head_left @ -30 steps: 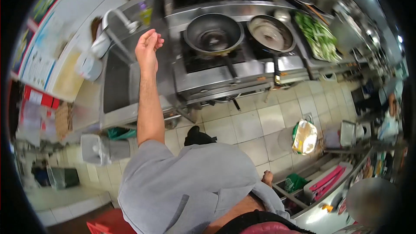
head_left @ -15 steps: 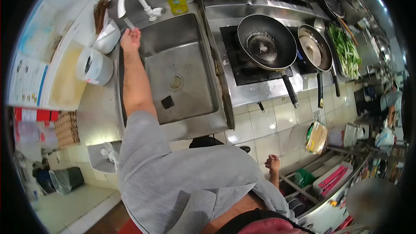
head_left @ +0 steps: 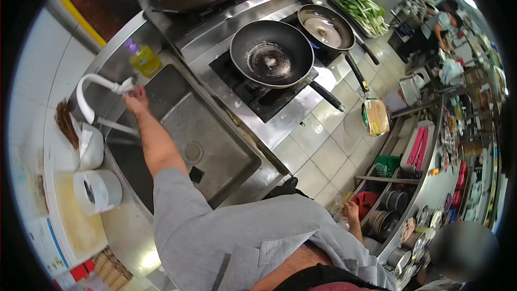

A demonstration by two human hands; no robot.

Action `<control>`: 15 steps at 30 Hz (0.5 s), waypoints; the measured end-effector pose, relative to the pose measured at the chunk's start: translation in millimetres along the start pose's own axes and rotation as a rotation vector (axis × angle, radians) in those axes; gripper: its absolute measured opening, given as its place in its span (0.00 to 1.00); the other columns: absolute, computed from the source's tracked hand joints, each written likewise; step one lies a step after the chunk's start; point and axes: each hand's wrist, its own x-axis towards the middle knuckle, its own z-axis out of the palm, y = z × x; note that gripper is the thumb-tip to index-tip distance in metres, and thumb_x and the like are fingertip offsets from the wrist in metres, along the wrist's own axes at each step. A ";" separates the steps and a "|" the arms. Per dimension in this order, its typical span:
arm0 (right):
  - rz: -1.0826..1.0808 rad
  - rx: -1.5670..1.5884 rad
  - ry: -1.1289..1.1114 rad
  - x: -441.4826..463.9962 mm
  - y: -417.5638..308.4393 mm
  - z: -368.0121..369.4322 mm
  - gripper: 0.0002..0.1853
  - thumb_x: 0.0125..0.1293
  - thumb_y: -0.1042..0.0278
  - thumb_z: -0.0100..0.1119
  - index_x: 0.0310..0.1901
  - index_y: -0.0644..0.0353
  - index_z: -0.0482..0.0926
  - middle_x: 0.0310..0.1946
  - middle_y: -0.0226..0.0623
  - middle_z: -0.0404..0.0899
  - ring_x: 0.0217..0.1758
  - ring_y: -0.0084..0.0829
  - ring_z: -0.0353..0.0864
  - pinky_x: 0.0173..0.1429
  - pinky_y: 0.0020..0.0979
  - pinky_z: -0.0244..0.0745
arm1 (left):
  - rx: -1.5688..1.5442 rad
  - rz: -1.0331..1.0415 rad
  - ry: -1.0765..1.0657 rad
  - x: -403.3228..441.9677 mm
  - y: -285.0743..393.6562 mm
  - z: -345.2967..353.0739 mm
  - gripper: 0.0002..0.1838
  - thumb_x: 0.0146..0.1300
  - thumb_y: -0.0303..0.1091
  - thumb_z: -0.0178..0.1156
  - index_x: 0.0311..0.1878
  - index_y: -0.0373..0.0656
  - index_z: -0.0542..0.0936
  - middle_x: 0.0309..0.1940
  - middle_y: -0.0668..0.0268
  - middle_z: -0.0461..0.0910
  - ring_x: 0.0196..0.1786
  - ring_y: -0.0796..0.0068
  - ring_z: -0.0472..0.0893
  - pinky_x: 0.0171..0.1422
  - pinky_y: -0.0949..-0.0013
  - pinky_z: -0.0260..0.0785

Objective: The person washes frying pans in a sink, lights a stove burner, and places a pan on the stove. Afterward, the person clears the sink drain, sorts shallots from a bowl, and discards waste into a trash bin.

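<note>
The left hand [head_left: 137, 98] has been shifted from the outlet of the curved white faucet [head_left: 85, 85] to its smooth handle [head_left: 126, 85], above the rectangular steel sink [head_left: 218, 126]; whether its fingers are closed there cannot be told. The right hand [head_left: 351, 210] is held low, its grip unclear. A yellow soap bottle [head_left: 145, 61] (purple-pumped, label illegible) is set behind the sink.

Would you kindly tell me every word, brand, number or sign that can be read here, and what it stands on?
No text can be read with certainty.
Soap bottle by the sink: label too blurred.
Sheet with a blue stripe at far left: print too small.
Gold-coloured packet: markings too blurred.
Green bag: white mark too small to make out.
</note>
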 end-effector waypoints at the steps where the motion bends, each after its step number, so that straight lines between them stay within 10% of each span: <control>1: -0.005 0.007 0.016 -5.9 2.8 -1.2 0.11 0.57 0.65 0.51 0.38 0.62 0.72 0.18 0.33 0.72 0.15 0.26 0.73 0.15 0.26 0.66 | -0.071 -0.037 -0.013 3.8 3.9 2.6 0.28 0.65 0.47 0.42 0.60 0.38 0.54 0.54 0.52 0.62 0.53 0.53 0.69 0.51 0.53 0.70; 10: 0.123 -0.041 0.105 -32.0 48.8 -19.4 0.13 0.57 0.63 0.51 0.41 0.60 0.71 0.20 0.34 0.73 0.16 0.28 0.74 0.17 0.28 0.67 | -0.301 -0.116 -0.139 43.1 -22.3 10.6 0.23 0.64 0.47 0.45 0.52 0.37 0.61 0.47 0.53 0.66 0.49 0.58 0.71 0.54 0.53 0.66; 15: 0.152 -0.047 0.036 -24.2 66.5 -20.2 0.16 0.58 0.61 0.51 0.46 0.58 0.68 0.21 0.35 0.73 0.17 0.29 0.75 0.18 0.29 0.68 | 0.409 -0.097 0.176 56.8 -0.1 32.6 0.23 0.54 0.53 0.53 0.47 0.49 0.67 0.33 0.65 0.70 0.29 0.67 0.72 0.33 0.64 0.67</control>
